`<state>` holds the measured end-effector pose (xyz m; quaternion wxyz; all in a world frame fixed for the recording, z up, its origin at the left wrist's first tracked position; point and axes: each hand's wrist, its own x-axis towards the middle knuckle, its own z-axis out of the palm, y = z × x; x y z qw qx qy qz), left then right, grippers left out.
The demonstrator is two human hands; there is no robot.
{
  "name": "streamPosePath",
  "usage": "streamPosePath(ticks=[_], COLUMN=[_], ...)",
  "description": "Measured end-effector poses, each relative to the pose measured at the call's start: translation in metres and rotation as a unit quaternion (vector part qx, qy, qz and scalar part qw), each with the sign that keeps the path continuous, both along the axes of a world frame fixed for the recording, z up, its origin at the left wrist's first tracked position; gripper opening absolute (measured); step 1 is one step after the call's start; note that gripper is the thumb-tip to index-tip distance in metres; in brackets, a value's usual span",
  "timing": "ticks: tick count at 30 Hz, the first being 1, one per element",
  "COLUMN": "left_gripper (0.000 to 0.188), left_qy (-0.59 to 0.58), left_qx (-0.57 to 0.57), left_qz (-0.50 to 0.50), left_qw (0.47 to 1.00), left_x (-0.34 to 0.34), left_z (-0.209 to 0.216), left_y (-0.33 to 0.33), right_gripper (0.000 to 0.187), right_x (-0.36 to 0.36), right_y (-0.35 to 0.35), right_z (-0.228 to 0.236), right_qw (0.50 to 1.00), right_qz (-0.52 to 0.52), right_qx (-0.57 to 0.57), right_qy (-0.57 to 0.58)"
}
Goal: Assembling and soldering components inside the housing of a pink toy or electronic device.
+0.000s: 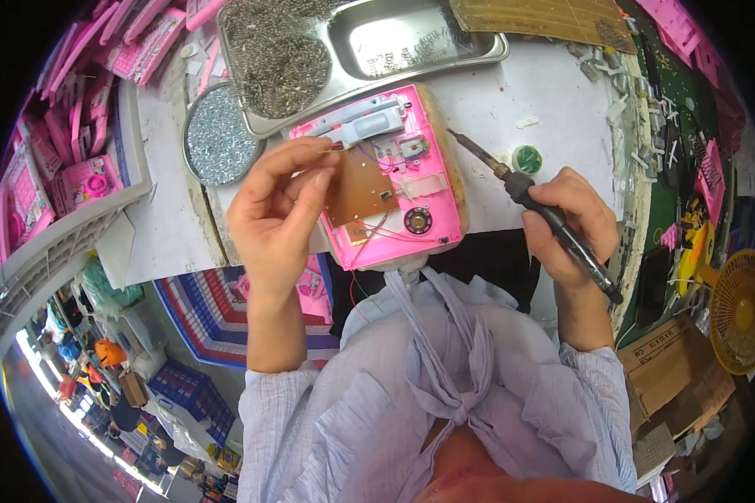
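My right hand [575,222] grips a soldering iron [554,225] by its black handle. The iron's metal tip points up and left, apart from the pink plastic housing [440,228]. That housing lies open on a pad at the table's front edge, partly over my lap. Inside it are a brown circuit board [362,189], a round speaker [418,220], a grey battery compartment [369,124] and loose thin wires. Over the board's upper left corner my left hand [281,197] is closed, fingertips pinching what looks like a thin wire [337,147]; the fingers partly hide it.
A steel tray [369,74] of small metal parts stands behind the housing, beside a round dish of screws [220,138]. A small green-filled jar [526,159] is near the iron. Pink housings [33,193] fill a bin at left. A yellow fan [738,310] stands at right.
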<state>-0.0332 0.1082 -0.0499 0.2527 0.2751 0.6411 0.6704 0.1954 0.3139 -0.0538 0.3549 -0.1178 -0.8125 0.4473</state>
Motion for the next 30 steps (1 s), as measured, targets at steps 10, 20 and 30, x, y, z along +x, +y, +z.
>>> streamPosePath(ticks=[10,20,30], left_gripper=[0.011,0.014,0.016], left_qy=[0.143,0.511,0.509], left_qx=[-0.085,-0.169,-0.176], left_qz=[-0.013,-0.015,-0.008], left_qw=[0.986,0.843,0.843], left_x=[0.011,0.023,0.023], left_z=[-0.012,-0.009,-0.013], left_y=[0.027,0.054,0.054], right_gripper=[0.028,0.029,0.028], right_x=[0.000,-0.005,-0.014], right_y=[0.000,0.006,0.003], right_z=[0.000,0.000,-0.002], right_qw=[1.000,1.000,0.999], right_qz=[-0.002,0.017,0.044], right_qx=[0.004,0.011,0.023], right_qy=[0.006,-0.024,-0.017])
